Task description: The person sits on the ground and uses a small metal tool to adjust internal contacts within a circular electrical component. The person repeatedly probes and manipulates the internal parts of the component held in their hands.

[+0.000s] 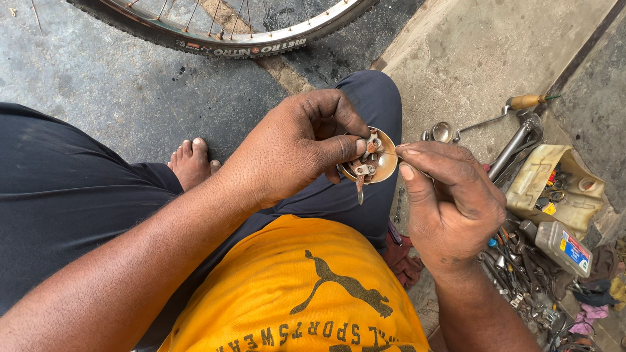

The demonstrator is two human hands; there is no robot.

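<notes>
1. Head view: my left hand (293,153) pinches a round brass-coloured metal dish with small rusty levers (369,163), thumb on top, fingers curled behind; it sits mid-frame above my lap.
2. My right hand (453,199) at 3 o'clock of the dish, fingers pinched shut near the rim; what they hold, can't tell.
3. Spoked bicycle wheel with black tyre (228,32) at 12 o'clock on the grey floor.
4. Heap of steel wrenches and tools (521,261) at 4 o'clock; wooden-handled screwdriver (515,107) at 2 o'clock.
5. My bare foot (192,163) at 9 o'clock.
</notes>
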